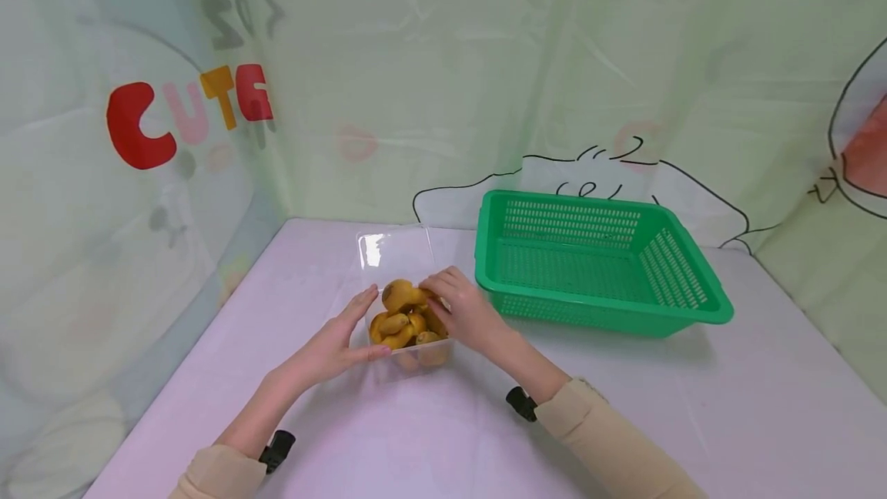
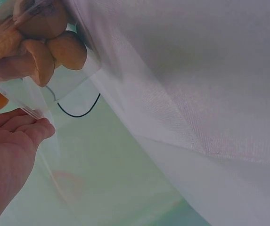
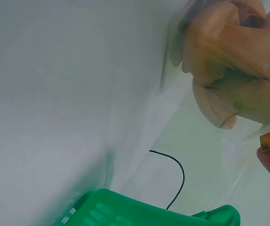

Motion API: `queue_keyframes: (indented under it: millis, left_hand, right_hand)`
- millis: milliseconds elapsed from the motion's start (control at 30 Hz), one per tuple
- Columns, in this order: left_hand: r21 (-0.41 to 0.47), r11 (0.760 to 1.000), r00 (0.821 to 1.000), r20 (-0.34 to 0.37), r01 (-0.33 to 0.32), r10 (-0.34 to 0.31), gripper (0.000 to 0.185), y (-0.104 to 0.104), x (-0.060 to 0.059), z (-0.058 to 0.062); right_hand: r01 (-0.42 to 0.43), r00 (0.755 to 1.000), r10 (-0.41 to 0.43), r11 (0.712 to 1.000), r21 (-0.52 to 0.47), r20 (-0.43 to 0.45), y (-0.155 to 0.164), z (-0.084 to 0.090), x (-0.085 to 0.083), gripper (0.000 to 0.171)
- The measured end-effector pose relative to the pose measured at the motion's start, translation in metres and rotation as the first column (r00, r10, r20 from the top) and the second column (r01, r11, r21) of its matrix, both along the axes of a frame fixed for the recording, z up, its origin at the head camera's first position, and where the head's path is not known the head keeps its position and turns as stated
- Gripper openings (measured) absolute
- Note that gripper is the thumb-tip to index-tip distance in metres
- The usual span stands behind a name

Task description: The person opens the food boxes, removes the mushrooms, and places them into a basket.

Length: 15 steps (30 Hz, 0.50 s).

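The backdrop sheet [image 1: 589, 60] bears the word "CUTE" [image 1: 187, 118] in coloured letters. On the lilac table [image 1: 728, 406], the left hand [image 1: 333, 345] rests straight fingers against a clear plastic container [image 1: 398, 252] of mushrooms [image 1: 402, 318]. The right hand [image 1: 464, 310] pinches the top mushroom. Only the head view shows the whole green basket [image 1: 596, 260], just right.

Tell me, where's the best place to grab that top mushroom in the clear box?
Probably its thick stem, pinched from above. The top mushroom sits highest in the clear box, which is open on top, so nothing blocks that way. The right hand already touches it; the left hand rests against the box's side.
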<state>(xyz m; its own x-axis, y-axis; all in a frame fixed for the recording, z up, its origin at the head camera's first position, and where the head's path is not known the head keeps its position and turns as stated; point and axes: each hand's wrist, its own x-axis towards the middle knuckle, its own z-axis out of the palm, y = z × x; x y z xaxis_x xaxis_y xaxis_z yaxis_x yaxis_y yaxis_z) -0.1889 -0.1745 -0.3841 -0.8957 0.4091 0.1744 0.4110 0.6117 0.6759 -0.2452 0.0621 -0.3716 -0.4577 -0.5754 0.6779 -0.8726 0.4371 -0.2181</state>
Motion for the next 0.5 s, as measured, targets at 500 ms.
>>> queue_keyframes:
  millis: [500]
  left_hand:
    - [-0.007,1.0,1.0,0.006,-0.008,0.008,0.093,0.0,0.0,0.0]
  right_hand:
    - [0.052,0.995,-0.059,0.996,-0.078,-0.083,0.025,0.024,0.0,0.022]
